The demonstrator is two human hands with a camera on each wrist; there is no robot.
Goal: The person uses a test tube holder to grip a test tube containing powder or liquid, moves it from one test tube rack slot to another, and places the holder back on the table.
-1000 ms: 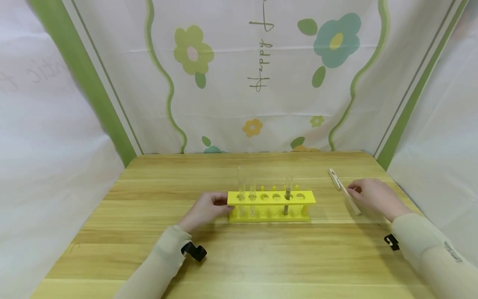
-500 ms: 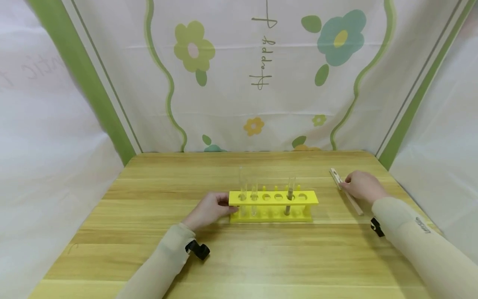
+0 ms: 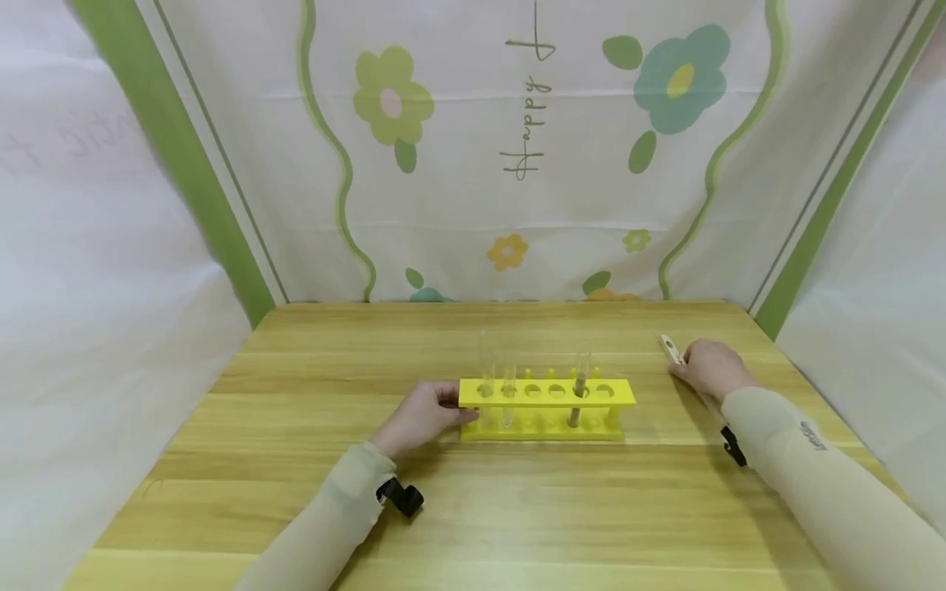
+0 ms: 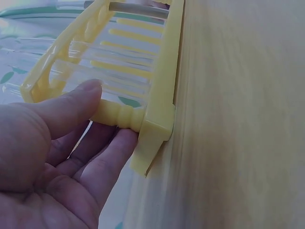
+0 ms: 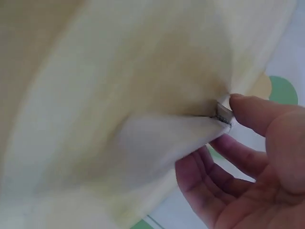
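A yellow test tube rack (image 3: pixel 617 394) stands on the wooden table. My left hand (image 3: pixel 421 417) holds its left end; in the left wrist view, thumb and fingers are around the end post (image 4: pixel 116 113). Two clear test tubes, a taller one (image 3: pixel 485 365) and a shorter one (image 3: pixel 509 376), stand in the left holes. A test tube with dark grey contents (image 3: pixel 580 386) is upright towards the right end. To the right of the rack, my right hand (image 3: pixel 713 368) pinches a wooden test tube holder (image 3: pixel 669 348) near its metal spring. The hand and sleeve partly cover the holder.
The wooden table (image 3: pixel 296 492) ends at a white flowered cloth (image 3: pixel 458 164) behind, with more cloth at both sides. Black wrist mounts (image 3: pixel 401 497) hang from both sleeves, close over the tabletop.
My right hand has moved left and slightly up, from beside the test tube holder to pinching it. My left hand stays at the rack's end. The head view has shifted slightly.
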